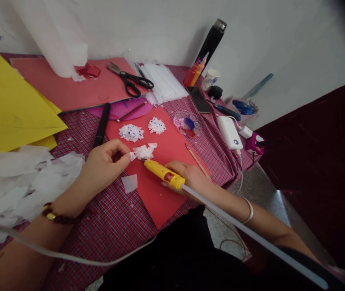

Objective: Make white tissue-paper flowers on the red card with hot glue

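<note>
In the head view my right hand (187,178) is wrapped round a yellow hot glue gun (161,171), with a long glue stick (245,228) trailing from its back end. The gun's nozzle touches or nearly touches a white crumpled paper cluster (143,152) on a red sheet (157,202). My left hand (108,161) pinches a small piece of white tissue paper (132,156) at the cluster's left side. Two finished-looking white clusters with blue specks, one larger (131,132) and one smaller (157,125), lie just beyond. A loose white paper square (129,183) rests nearer me.
White paper pieces (32,182) pile at the left beside yellow sheets (11,109). Black scissors (131,81) lie at the back. A paint palette (188,123), paintbrush (197,160), phone (198,99) and white power bank (229,132) sit to the right. A cable (69,258) crosses in front.
</note>
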The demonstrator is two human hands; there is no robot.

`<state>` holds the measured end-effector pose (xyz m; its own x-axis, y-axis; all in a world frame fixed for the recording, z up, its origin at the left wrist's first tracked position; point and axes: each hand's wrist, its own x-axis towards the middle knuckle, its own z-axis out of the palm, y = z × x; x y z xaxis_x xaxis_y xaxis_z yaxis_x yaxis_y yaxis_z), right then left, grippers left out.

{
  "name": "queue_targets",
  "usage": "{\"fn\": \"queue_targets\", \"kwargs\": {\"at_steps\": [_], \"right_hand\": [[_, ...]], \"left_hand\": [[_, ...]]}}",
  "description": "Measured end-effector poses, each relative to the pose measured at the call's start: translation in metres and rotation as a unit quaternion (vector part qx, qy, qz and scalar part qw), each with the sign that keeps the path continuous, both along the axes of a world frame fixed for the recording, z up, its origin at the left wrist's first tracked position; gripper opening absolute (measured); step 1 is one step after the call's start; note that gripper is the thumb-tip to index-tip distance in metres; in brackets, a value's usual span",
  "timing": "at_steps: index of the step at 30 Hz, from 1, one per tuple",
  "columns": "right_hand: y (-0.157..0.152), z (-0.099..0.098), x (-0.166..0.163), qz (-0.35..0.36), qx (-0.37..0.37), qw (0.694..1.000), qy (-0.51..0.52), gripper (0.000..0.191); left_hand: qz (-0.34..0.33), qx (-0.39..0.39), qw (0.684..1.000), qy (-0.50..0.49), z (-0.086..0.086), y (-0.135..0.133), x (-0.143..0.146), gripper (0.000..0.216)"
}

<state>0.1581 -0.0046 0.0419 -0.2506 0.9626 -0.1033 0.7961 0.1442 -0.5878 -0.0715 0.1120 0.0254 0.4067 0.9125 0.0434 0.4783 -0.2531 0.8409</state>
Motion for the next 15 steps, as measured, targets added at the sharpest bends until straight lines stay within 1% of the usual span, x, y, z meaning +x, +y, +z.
{"fn": "queue_targets", "kwargs": {"at_steps": [3,6,10,15], "right_hand": [[0.0019,0.0023,-0.0019,-0.007,0.003,1.000,0.003,0.025],[0.0034,0.0049,-0.0038,-0.023,-0.011,1.000,0.009,0.022],[0.0045,0.0081,-0.0057,-0.051,-0.034,0.998,0.012,0.023],[0.0030,0.0076,-0.0039,-0.051,-0.042,0.998,0.016,0.024]], "left_hand": [[-0.004,0.005,1.000,0.010,-0.0008,0.0004,-0.0004,0.011],[-0.002,0.010,1.000,0.020,-0.0025,0.0008,-0.0014,0.013],[0.008,-0.010,1.000,0.013,-0.0035,0.0006,-0.0017,0.011],[0.016,-0.013,1.000,0.015,-0.0013,0.0005,0.0007,0.009]]}}
